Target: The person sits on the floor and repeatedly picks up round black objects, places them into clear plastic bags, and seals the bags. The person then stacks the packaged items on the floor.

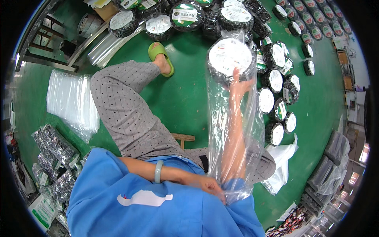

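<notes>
Reaching lengthwise inside a long clear plastic bag [217, 127], my right hand [239, 84] is at the near rim of a round black-wrapped package [231, 56]. One finger lies over its white label, and the thumb spreads to the side. Film bunches at the package's far side; how far the bag encloses it is hard to tell. My left hand [211, 188], below a pale bangle [158, 171], grips the bag's gathered mouth near my right upper arm. The left fingers are slightly blurred.
Round packages [274, 83] stand in a group on the green floor [183, 97] at right, with more ahead. Flat plastic bags [72, 100] lie at left, near black packages in clear wrap [56, 148]. A wooden stool part [185, 137] shows between my legs.
</notes>
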{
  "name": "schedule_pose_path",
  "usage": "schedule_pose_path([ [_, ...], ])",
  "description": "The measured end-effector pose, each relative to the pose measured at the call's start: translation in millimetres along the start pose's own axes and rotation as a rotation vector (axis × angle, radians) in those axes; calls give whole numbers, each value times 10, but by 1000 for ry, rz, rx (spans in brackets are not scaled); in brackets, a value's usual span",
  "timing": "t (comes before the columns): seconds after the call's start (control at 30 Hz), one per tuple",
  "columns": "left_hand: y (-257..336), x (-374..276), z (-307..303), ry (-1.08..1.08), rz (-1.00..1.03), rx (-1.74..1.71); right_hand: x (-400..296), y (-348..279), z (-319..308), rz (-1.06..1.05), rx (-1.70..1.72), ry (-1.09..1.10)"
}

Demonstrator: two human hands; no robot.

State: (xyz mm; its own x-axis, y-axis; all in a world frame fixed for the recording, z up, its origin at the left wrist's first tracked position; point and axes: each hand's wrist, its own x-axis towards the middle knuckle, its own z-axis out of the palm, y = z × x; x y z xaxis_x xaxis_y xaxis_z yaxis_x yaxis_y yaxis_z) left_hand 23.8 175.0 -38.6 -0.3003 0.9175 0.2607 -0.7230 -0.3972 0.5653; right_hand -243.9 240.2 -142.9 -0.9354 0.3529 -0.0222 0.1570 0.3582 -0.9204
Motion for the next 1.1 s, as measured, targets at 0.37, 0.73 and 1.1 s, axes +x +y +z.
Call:
schedule_pose_path([
  [0.37,1912,-1251,-1054,1590,186,1771,-1208,-450,-651,282,602,-322],
  [0.73,991,-911,-1829,1068,97,1609,-1084,-120,-1009,690,1118,-177],
  [1.1,9,-289,-2683,1086,387,-376,-469,900,-747,-282,-753,-271],
])
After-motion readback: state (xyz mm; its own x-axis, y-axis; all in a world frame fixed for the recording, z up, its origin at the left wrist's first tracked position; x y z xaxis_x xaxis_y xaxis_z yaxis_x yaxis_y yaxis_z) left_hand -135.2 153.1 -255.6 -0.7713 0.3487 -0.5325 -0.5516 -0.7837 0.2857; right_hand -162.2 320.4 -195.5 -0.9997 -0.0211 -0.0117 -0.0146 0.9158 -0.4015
